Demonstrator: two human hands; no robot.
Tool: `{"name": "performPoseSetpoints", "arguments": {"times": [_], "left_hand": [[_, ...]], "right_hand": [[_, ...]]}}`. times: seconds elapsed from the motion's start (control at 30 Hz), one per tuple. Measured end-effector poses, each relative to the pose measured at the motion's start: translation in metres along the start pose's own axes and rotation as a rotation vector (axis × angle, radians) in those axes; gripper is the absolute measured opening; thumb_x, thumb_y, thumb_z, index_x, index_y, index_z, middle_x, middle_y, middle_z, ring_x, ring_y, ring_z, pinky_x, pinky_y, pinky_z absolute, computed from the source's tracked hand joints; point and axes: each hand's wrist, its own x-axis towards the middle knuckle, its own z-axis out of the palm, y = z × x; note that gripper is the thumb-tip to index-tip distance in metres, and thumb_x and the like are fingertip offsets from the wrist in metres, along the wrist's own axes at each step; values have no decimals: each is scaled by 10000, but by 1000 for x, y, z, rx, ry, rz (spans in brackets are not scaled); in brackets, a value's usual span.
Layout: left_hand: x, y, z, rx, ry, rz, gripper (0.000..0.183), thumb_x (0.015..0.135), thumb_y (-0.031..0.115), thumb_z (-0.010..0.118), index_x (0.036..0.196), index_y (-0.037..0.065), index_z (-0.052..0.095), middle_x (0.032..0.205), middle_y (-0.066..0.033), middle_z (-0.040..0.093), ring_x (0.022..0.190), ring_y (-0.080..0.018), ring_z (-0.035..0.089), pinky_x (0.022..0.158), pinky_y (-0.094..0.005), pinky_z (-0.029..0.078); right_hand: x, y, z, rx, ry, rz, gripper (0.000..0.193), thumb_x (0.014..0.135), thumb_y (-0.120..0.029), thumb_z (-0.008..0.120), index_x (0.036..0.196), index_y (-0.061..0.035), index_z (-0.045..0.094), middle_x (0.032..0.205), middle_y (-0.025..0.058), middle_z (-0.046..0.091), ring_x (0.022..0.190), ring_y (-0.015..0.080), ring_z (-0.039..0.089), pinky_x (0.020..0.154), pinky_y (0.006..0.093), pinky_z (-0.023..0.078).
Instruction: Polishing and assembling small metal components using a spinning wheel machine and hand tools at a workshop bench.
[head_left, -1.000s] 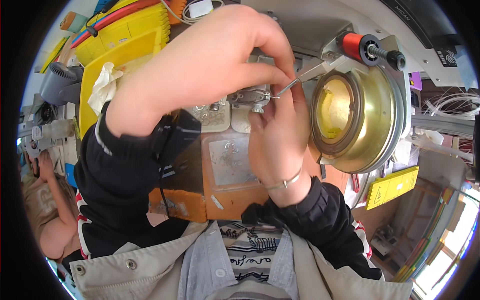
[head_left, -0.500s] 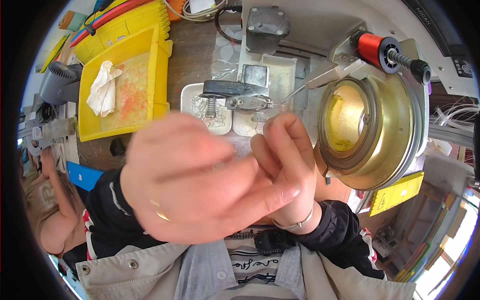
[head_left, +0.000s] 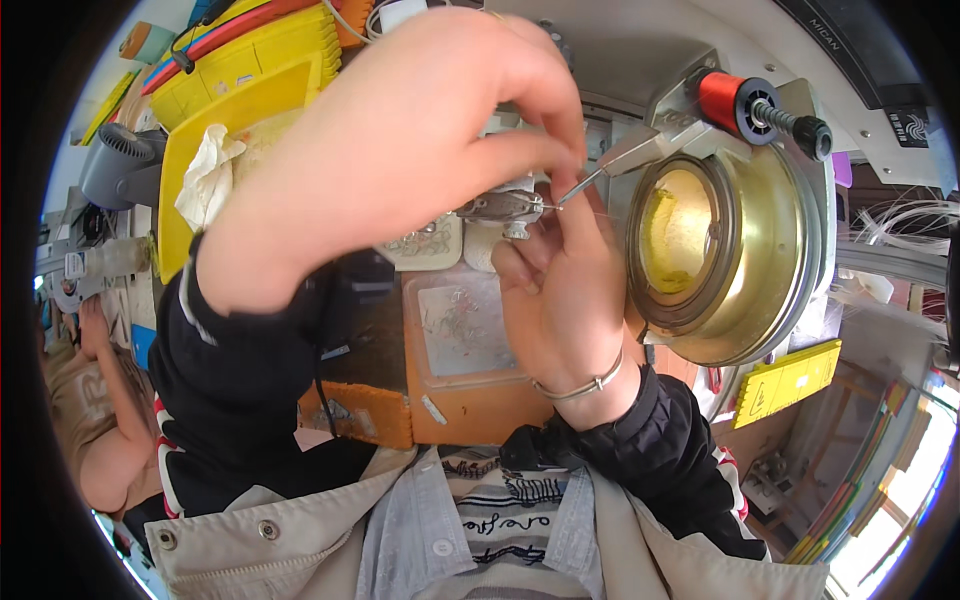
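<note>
My left hand [head_left: 470, 110] arches over a small metal clamp [head_left: 500, 208], its thumb and finger pinched together beside the tip of a slender metal thread tube [head_left: 585, 188]. What they pinch is too fine to make out. From below, my right hand [head_left: 565, 275] comes up palm-upward just right of the clamp. Its fingers are curled and partly hidden behind the left fingertips and the clamp; I cannot make out what they hold. A spool of red thread [head_left: 728, 102] is mounted on the machine beyond the tube.
A large brass-coloured wheel [head_left: 780, 260] stands close on the right. A white tray [head_left: 440, 256] of tiny metal pieces sits below the clamp, near a shallow clear tray [head_left: 465, 375] with coloured scraps. At left are a yellow bin [head_left: 178, 150], a crumpled white cloth [head_left: 210, 180] and another person's hands [head_left: 92, 325].
My left hand has moved up and away from me, from in front of my right hand to over the clamp. My right hand has turned palm-up beside the clamp.
</note>
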Motion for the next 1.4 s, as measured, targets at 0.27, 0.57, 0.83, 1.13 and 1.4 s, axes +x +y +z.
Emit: {"name": "performPoseSetpoints", "arguments": {"times": [0.27, 0.57, 0.83, 1.13, 1.4], "left_hand": [[-70, 47, 53, 268, 415, 390, 294, 669, 59, 789, 948, 136, 738, 987, -35, 647, 941, -230, 583, 683, -341, 454], [-69, 25, 98, 522, 720, 65, 250, 682, 135, 747, 929, 165, 770, 1156, -22, 688, 1193, -349, 558, 960, -433, 475], [-68, 21, 87, 526, 645, 214, 202, 742, 61, 750, 927, 140, 729, 975, 6, 739, 1154, -336, 629, 1032, -489, 426], [-67, 18, 92, 366, 682, 298, 170, 852, -44, 646, 976, 72, 657, 833, -78, 717, 1161, -401, 628, 1043, -539, 403], [-66, 21, 94, 402, 679, 291, 176, 843, -67, 637, 967, 56, 666, 806, -83, 688, 1179, -424, 619, 1061, -531, 393]], "right_hand": [[-39, -9, -34, -32, -421, 77, 152, 1032, -232, 512, 1017, -81, 518, 805, -37, 497, 602, 41, 388, 541, 225, 310], [-50, -18, -56, -192, -507, 296, 119, 1018, -160, 549, 944, -86, 493, 708, -69, 452, 593, 16, 331, 526, 207, 243], [-59, -52, -89, -1137, -546, -208, 72, 935, -90, 646, 994, -69, 612, 793, -3, 611, 698, 97, 600, 578, 235, 453], [-51, -37, -105, -2065, -598, -942, 300, 742, -54, 667, 1037, -109, 661, 884, 54, 639, 859, 255, 653, 706, 355, 543], [-75, -39, -97, -1654, -365, -986, 294, 775, 20, 689, 1059, -56, 682, 942, 122, 682, 842, 280, 686, 690, 364, 556]]}}
